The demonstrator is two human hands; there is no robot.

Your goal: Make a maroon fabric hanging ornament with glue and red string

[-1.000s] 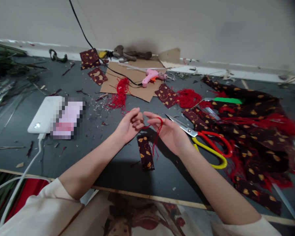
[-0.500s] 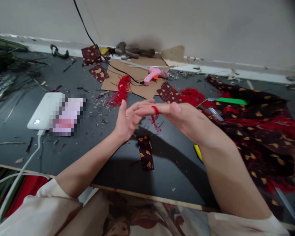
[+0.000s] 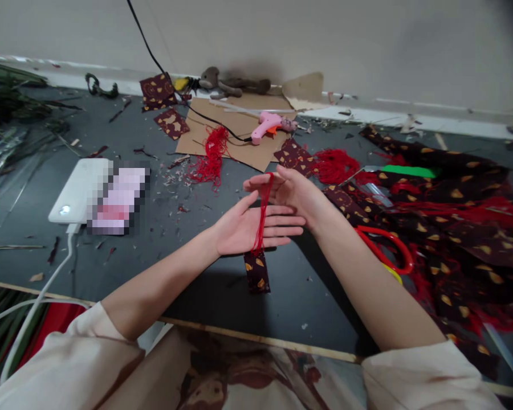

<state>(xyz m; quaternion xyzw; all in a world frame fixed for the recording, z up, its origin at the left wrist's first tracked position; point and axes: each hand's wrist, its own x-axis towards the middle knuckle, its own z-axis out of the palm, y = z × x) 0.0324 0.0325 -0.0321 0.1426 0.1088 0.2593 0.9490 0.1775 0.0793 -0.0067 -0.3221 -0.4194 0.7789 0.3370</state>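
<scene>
My left hand [image 3: 256, 228] lies palm up with its fingers stretched out flat toward the right. A bundle of red thread [image 3: 263, 213] runs down across its palm and fingers. At the top the thread loops over a finger of my right hand [image 3: 297, 196], which is just behind and to the right, some of its fingers hidden behind the left ones. Below the hands, a dark maroon strip of fabric [image 3: 257, 276] with gold leaf shapes is on the table, its upper end covered by the left hand and thread.
A pink glue gun [image 3: 267, 126] rests on cardboard [image 3: 243, 151] beside a red thread tangle [image 3: 214, 154]. Patterned fabric [image 3: 448, 199] and red-handled scissors [image 3: 404, 256] crowd the right. A white power bank [image 3: 79, 191] and a phone [image 3: 118, 199] are left. Scraps litter the table.
My left hand has turned palm up and come lower, fingers flat. The red thread, a small loop on a right finger before, now hangs down across the left palm. The right arm has moved, uncovering the scissors.
</scene>
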